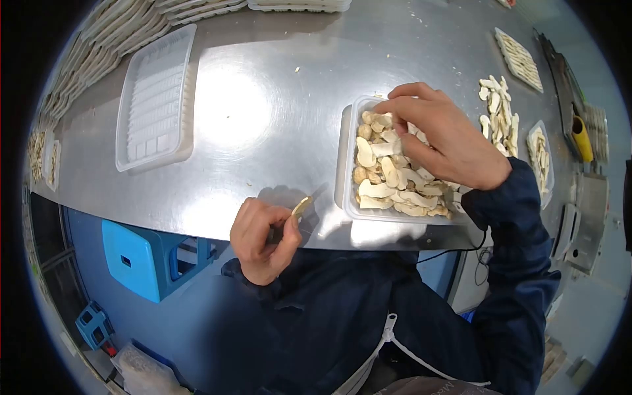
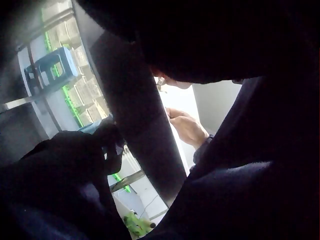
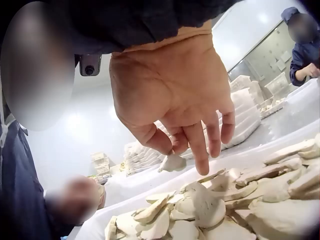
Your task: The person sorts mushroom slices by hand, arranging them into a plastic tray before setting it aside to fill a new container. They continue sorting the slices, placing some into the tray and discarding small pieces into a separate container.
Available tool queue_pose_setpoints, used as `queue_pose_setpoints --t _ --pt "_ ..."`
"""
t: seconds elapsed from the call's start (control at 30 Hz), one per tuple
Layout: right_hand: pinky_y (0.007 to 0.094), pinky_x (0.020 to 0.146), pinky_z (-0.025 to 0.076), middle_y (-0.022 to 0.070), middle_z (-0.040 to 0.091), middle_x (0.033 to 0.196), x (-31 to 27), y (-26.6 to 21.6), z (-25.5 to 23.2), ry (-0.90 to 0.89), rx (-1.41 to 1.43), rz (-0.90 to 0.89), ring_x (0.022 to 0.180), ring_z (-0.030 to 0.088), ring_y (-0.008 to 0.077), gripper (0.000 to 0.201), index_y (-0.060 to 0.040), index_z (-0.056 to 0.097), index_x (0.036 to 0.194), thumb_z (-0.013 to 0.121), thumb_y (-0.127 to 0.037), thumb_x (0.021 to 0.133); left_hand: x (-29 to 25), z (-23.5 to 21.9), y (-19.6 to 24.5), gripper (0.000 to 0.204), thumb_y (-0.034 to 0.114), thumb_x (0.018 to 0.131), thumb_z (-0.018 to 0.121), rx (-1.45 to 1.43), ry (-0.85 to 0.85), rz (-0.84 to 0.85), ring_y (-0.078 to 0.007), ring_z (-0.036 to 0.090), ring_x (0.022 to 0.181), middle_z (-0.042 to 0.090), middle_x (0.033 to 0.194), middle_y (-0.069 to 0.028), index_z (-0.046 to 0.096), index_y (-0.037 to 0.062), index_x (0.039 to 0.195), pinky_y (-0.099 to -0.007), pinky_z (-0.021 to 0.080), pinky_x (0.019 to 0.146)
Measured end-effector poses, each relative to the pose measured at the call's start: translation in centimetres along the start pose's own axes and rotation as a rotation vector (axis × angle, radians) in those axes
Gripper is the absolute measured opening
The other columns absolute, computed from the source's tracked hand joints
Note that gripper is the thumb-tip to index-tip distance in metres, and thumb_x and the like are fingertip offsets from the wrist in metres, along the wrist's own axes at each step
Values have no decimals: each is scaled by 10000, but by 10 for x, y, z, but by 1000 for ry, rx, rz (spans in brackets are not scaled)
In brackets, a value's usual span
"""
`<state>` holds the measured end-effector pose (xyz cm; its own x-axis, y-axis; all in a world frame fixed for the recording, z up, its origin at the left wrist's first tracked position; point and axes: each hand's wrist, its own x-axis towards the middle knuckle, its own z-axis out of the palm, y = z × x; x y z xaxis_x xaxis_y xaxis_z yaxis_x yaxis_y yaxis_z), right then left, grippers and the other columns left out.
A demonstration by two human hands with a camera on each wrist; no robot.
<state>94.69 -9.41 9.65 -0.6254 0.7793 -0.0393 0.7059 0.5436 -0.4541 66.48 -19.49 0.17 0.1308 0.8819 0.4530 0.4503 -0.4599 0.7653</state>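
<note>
My left hand [image 1: 260,238] is near the table's front edge, pinching a thin mushroom slice [image 1: 302,205] between thumb and forefinger. Over a plastic tray [image 1: 349,161] full of sliced mushrooms [image 1: 390,172], my right hand [image 1: 451,137] reaches down with bent fingers. The right wrist view shows its thumb and forefinger pinching a pale mushroom slice [image 3: 172,163] just above the heaped slices [image 3: 207,206]. A dark sleeve and shadow fill most of the left wrist view, and the left hand's work is mostly hidden there.
A ribbed plastic tray [image 1: 156,108] lies on the steel table [image 1: 289,112] at left. Stacked trays [image 1: 105,43] stand behind it. Loose mushroom slices [image 1: 500,115] and a filled tray [image 1: 519,60] are at right. A blue stool [image 1: 141,260] stands below; another person [image 3: 305,55] works farther off.
</note>
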Motion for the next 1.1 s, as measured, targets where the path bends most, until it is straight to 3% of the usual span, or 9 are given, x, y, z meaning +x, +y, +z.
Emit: queue_pose_setpoints --t 0.07,0.2,0.3,0.4,0.6,0.7,0.73,0.83,1.1 --pt "465 930 433 179 636 911 -7 -9 -2 86 7 18 1095 547 370 224 33 612 1001 542 -97 833 0 0 1 158 -67 688 676 8 -6 -12 -205 466 564 512 648 -59 613 21 803 -313 353 519" --pt "453 921 428 175 620 937 -13 -14 3 -36 71 -21 1075 550 350 130 11 584 908 547 -76 819 1 1 1 158 -69 688 675 -3 -7 5 -204 462 560 510 647 -61 611 23 800 -313 346 515" --pt "455 903 428 166 617 925 -11 -8 13 14 21 -42 1054 553 345 113 9 573 893 552 -68 814 1 1 1 155 -70 689 674 2 -2 10 -202 460 557 507 643 -60 611 22 798 -313 342 510" --pt "459 983 390 95 539 787 -8 -9 10 -85 47 9 1196 507 338 271 -4 613 1109 504 -68 868 1 1 1 151 -70 691 674 8 4 8 -199 458 554 502 639 -60 612 21 794 -313 340 506" --pt "396 898 436 93 528 804 -12 -7 -10 71 101 34 1052 557 283 119 -16 570 958 521 -47 854 1 2 4 141 -68 695 673 13 20 -2 -196 457 551 506 638 -60 612 19 788 -309 340 503" --pt "350 819 449 93 553 842 -1 -11 -24 120 221 258 951 563 249 61 -20 516 863 555 -43 822 1 5 4 139 -67 696 674 14 24 11 -195 460 551 515 641 -59 612 18 786 -308 340 501" --pt "343 759 447 84 563 864 4 3 -17 163 129 91 898 554 243 83 -23 520 839 597 -45 817 2 5 4 138 -67 695 675 14 24 13 -195 461 550 517 640 -58 611 18 785 -308 340 500" --pt "373 734 444 74 561 873 23 12 0 241 -212 -176 862 537 259 91 -25 534 837 622 -46 825 0 4 3 138 -65 694 678 16 31 7 -194 462 545 522 639 -57 609 19 779 -307 341 499" --pt "347 711 457 70 562 869 45 24 10 142 -120 -85 850 548 237 54 -24 589 844 634 -55 850 1 3 1 148 -60 688 688 16 34 33 -193 463 536 521 634 -53 609 24 781 -309 345 501"
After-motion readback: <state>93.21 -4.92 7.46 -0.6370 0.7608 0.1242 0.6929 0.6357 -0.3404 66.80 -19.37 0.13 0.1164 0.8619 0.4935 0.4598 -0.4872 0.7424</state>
